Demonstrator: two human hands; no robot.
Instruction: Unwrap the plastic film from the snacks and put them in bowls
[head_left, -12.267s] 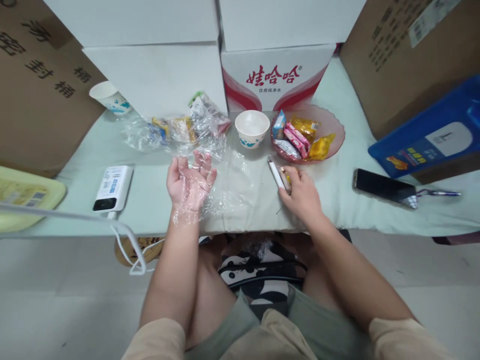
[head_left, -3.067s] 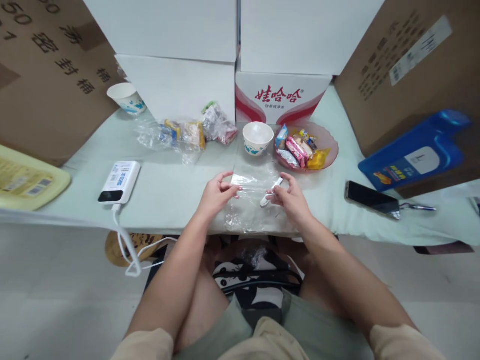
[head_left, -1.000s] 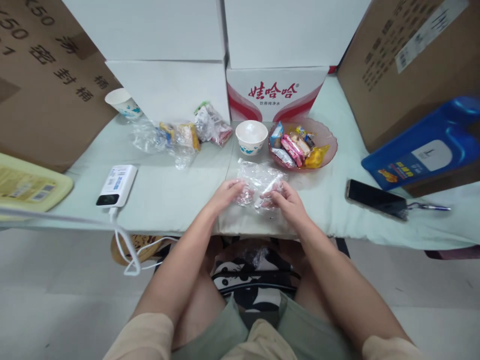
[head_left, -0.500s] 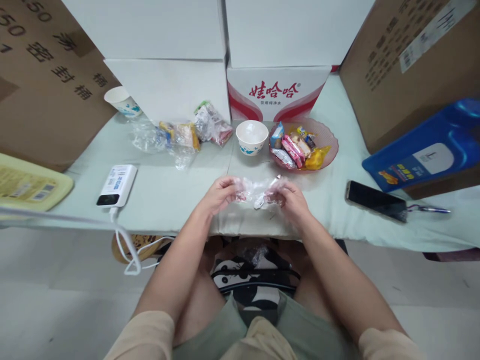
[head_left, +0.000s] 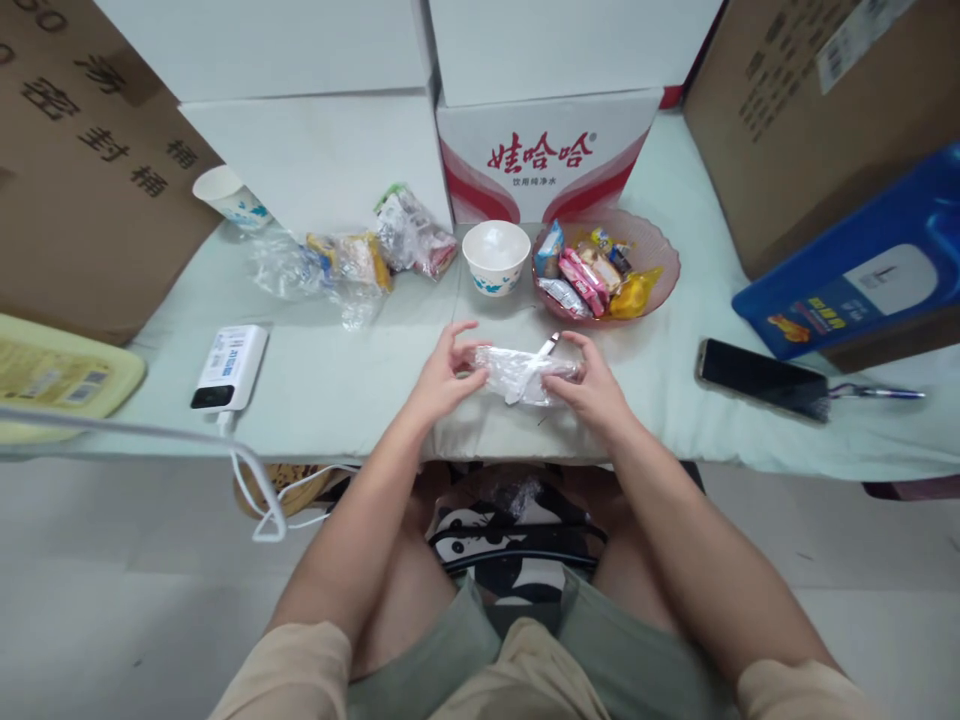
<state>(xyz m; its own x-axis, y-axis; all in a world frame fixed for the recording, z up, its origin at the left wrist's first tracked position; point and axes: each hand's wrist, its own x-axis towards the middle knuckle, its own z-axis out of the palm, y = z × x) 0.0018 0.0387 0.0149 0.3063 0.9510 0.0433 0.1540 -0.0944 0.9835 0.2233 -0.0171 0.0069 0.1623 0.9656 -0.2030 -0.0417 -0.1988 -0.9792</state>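
Observation:
A crumpled clear plastic bag [head_left: 517, 374] lies at the front of the table between my hands. A whitish strip with a dark tip [head_left: 547, 352] crosses it at a slant; I cannot make out what that is. My left hand [head_left: 450, 372] is at the bag's left end, thumb and fingers spread apart. At the right end, my right hand [head_left: 589, 378] has its thumb on the plastic and its fingers curled around the edge. Beyond the hands stand a white paper cup [head_left: 496, 262] and a pink glass bowl [head_left: 670, 262] holding several wrapped snacks [head_left: 585, 280].
Bagged snacks [head_left: 352, 262] and another paper cup [head_left: 231, 198] are at the back left. A power bank [head_left: 230, 368] with a white cable lies left. On the right are a phone [head_left: 761, 378] and a blue bottle [head_left: 847, 265]. Cartons [head_left: 555, 155] wall in the back.
The plastic bag, bunched up between my fingers before, is now stretched lower and flatter across the table. My left fingers have spread apart. The view has shifted slightly.

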